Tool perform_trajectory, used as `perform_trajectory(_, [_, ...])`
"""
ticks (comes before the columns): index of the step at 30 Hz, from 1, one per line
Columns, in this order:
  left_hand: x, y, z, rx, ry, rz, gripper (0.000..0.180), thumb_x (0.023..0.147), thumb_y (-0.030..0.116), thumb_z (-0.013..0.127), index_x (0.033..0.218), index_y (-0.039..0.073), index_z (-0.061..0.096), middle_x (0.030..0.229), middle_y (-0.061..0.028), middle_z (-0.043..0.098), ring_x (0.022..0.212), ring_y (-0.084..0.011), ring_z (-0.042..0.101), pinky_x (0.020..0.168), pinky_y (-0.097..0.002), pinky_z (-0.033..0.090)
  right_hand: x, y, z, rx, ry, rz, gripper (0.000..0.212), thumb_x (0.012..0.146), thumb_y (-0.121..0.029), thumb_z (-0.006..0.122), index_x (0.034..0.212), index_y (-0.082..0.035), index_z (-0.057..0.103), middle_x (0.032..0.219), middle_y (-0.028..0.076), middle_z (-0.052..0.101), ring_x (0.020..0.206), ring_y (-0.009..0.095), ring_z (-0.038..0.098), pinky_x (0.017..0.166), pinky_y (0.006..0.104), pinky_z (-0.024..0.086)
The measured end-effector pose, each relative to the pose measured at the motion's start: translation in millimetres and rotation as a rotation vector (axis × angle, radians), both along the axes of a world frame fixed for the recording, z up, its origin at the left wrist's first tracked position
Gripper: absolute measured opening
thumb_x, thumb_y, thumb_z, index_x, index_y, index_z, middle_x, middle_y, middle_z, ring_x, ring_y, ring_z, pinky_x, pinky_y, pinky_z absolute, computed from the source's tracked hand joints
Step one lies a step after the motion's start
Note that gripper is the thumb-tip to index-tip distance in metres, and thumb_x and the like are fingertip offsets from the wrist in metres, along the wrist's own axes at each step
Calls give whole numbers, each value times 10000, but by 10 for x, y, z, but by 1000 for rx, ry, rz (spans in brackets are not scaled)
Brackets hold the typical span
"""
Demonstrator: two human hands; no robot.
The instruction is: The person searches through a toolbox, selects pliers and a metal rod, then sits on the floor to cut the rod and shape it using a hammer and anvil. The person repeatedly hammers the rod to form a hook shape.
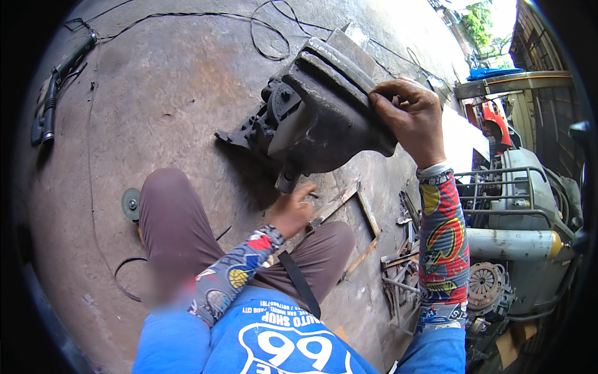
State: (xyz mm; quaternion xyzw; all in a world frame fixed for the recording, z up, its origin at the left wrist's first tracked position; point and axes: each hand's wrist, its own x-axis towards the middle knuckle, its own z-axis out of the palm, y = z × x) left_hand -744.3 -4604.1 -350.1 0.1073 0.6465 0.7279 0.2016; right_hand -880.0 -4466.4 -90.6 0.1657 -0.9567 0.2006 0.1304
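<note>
A large dark metal bench vise [330,118] stands in front of me, its jaws running from upper left to lower right. A flat grey plate [351,50] sticks up at the far side of the jaws. My right hand [411,112] is at the right end of the jaws, thumb and fingers curled together; what they pinch, if anything, is hidden. Below the vise's near end, my left hand [293,210] is closed round the vise handle [313,195], of which only a short dark end shows. The screw head [286,179] lies just above that hand.
A corded power tool [59,87] lies at the far left, its black cable [187,14] looping across the concrete floor. By my left knee is a round disc [131,204]. A metal frame [364,209], scrap pieces, a gas cylinder [507,243] and a clutch plate [486,283] are at right.
</note>
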Motion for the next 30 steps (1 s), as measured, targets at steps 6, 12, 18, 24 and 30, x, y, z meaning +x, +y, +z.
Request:
perform_trajectory(6, [-293,-506,-10,403,-748,148,318,934,109,548,1239,54,616,1026,-73,678,798,-219,713,638,-319,492,-6,3,-44,-58,30,38,118,820,-112,739,879,-10,755,759,56,686,620,117,584,580,266,486])
perform_trajectory(12, [-428,-728,305,807,-985,425,379,909,212,535,1234,42,632,958,-16,690,667,-122,578,604,-306,435,40,8,37,65,-2,24,123,839,-116,743,908,-18,766,803,58,713,651,117,615,613,261,508])
perform_trajectory(18, [-462,-882,660,740,-623,652,320,985,325,564,1054,37,686,768,25,614,614,-46,548,525,-213,394,38,-8,45,80,16,46,138,846,-134,735,932,-33,774,824,68,732,682,144,677,642,284,558])
perform_trajectory(24, [-346,-825,959,537,-203,621,381,1018,294,555,1193,-25,668,799,4,634,640,-46,553,561,-203,399,33,18,6,30,-1,55,99,880,-101,736,930,-21,766,823,18,709,666,73,569,621,233,480])
perform_trajectory(30, [-436,-975,916,274,-50,509,541,1030,428,468,1228,-39,660,959,-80,711,680,-80,553,604,-223,418,5,64,11,5,-45,99,131,880,-85,708,975,-14,764,852,64,721,706,112,648,663,254,550])
